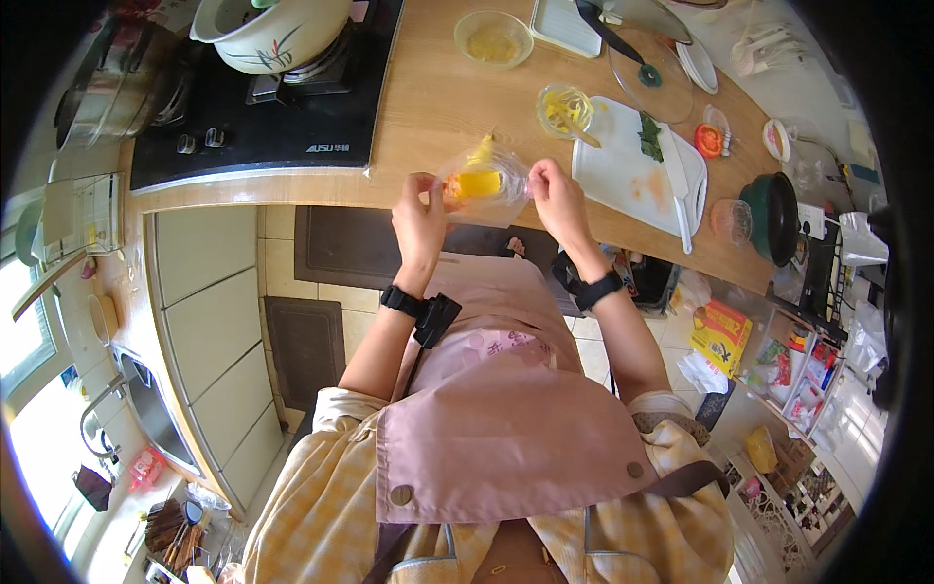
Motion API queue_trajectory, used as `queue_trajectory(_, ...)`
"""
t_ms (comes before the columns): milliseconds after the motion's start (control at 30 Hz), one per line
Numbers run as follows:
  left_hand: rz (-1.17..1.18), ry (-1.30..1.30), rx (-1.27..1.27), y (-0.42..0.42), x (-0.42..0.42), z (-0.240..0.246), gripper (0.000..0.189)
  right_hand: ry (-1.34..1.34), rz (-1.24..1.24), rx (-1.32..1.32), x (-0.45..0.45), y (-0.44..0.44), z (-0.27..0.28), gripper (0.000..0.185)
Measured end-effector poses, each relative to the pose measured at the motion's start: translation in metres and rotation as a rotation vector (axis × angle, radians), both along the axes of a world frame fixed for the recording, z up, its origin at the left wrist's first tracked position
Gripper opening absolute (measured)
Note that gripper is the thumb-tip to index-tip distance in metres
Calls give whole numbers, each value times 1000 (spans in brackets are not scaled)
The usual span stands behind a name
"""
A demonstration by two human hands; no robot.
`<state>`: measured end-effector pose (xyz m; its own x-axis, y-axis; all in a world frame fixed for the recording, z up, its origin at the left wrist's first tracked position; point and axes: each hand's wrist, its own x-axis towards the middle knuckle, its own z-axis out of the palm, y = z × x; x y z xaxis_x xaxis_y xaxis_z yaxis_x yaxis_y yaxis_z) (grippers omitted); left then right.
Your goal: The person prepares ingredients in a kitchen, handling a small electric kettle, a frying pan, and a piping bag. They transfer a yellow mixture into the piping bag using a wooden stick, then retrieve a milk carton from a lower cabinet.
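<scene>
Between my hands, at the front edge of the wooden counter, is a clear plastic bag [514, 201] with a yellow block [478, 183] showing in it. Orange-red smears or printing mark its left side; I cannot tell which. My left hand [421, 212] pinches the bag's left edge. On the other side, the fingertips of my right hand [558, 197] grip the gathered plastic. Just beyond lies a pointed yellow piece [481, 151], whether inside the bag or behind it is unclear. A glass bowl [564, 109] with yellow residue and a spatula stands past my right hand.
To the right, a white cutting board [620, 164] carries chopped greens [651, 137] and a white knife [675, 175]. A cut tomato [708, 140] sits beyond it. A bowl of yellowish liquid [494, 40] stands farther back. At left, a pot [273, 36] rests on the black gas hob [292, 124].
</scene>
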<state>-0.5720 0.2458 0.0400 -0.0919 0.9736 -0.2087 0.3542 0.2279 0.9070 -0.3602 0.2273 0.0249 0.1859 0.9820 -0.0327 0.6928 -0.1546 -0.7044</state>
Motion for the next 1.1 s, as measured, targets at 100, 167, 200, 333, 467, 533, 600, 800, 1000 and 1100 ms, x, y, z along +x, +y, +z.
queue_trajectory(100,-52,229,198,2,-10,29,14,-11,30,156,1,-1,43,5)
queue_trajectory(167,-113,283,281,8,-14,54,13,-94,42,276,4,5,74,4)
queue_trajectory(200,-134,247,387,10,-15,66,9,-137,39,226,6,7,89,4)
queue_trajectory(333,-280,-25,344,26,-24,119,7,29,17,244,16,13,140,4)
queue_trajectory(467,-362,93,340,54,-32,172,9,2,76,342,30,22,178,7)
queue_trajectory(533,-424,134,302,73,-34,196,13,16,145,397,40,37,196,9)
queue_trajectory(600,-485,184,383,80,-31,213,16,313,160,367,53,39,209,9)
queue_trajectory(800,-596,96,532,86,2,253,18,1159,298,612,59,37,185,82)
queue_trajectory(1000,-1067,61,358,112,0,292,38,923,306,406,-7,63,142,60)
queue_trajectory(1100,-659,-94,526,108,1,257,55,1094,234,290,-20,79,166,42)
